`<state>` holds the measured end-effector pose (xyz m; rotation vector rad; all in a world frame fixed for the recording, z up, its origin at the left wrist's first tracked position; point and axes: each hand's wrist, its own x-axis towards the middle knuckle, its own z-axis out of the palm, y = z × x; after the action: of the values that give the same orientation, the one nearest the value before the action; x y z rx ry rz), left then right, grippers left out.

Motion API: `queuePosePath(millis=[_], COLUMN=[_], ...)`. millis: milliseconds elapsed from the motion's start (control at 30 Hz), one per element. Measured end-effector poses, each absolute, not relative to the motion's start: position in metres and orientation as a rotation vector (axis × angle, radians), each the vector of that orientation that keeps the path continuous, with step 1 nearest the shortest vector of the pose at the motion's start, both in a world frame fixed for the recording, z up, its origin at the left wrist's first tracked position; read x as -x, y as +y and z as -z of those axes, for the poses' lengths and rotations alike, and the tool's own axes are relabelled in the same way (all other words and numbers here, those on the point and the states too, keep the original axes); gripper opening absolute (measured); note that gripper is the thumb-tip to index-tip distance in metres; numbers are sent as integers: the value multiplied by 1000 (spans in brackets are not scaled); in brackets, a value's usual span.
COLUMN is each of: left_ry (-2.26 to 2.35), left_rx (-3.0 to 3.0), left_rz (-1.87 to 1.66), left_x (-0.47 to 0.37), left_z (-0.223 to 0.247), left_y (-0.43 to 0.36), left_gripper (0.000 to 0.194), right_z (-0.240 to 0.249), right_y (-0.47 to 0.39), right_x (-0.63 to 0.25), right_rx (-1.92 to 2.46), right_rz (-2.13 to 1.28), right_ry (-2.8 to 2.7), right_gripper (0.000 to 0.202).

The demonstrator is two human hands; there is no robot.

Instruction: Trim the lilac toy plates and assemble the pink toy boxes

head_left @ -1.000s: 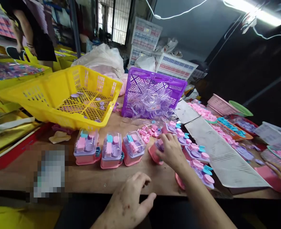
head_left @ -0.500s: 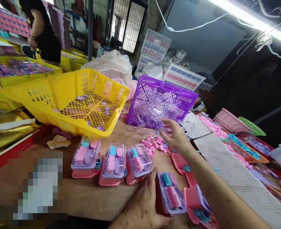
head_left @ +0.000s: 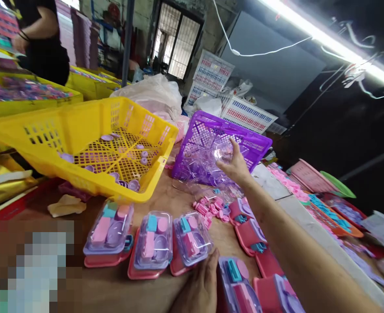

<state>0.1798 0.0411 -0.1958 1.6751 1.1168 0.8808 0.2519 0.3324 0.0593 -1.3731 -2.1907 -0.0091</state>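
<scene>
My right hand (head_left: 234,165) reaches to the clear plastic covers (head_left: 208,158) heaped in a tipped purple basket (head_left: 260,145). Its thumb and forefinger are apart; no cover is plainly in its grip. At the bottom, my left hand (head_left: 201,282) rests with fingers stretched out, alongside an uncovered toy set (head_left: 235,278) of pink, purple and teal pieces in a purple tray; its thumb is hidden. Left of that hand stand several similar sets under clear covers, the nearest one (head_left: 193,239) close to the fingertips.
A yellow basket (head_left: 152,182) holding a few purple pieces stands at the left. Loose pink pieces (head_left: 211,208) lie mid-table. More pink toy boxes (head_left: 250,234) line up under my right forearm. A person (head_left: 41,39) stands at the far left. Baskets of parts (head_left: 332,213) are on the right.
My right hand has moved forward and up into the heap of clear covers. The view has shifted, so the toy sets and my left hand sit lower in the picture.
</scene>
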Motion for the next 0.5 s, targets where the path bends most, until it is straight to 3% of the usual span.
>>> queuePosePath(millis=[100, 167, 300, 433, 500], left_ry=[1054, 1034, 1055, 973, 935], left_rx=[-1736, -1761, -1724, -1736, -1692], left_rz=[-963, -1046, -1090, -1107, -1282], left_x=[-178, -177, -165, -148, -141], left_z=[193, 187, 164, 129, 104], left_y=[38, 34, 23, 4, -9], left_gripper=[141, 154, 143, 148, 140], right_z=[-70, -73, -73, -65, -54], right_y=[299, 275, 227, 161, 115], right_x=[-282, -297, -311, -326, -338], right_rx=[1315, 1304, 1327, 1311, 1284], right_rz=[-142, -283, -616, -791, -797], right_ry=[-2130, -2075, -1923, -1821, -1824], right_gripper=[105, 97, 60, 55, 57])
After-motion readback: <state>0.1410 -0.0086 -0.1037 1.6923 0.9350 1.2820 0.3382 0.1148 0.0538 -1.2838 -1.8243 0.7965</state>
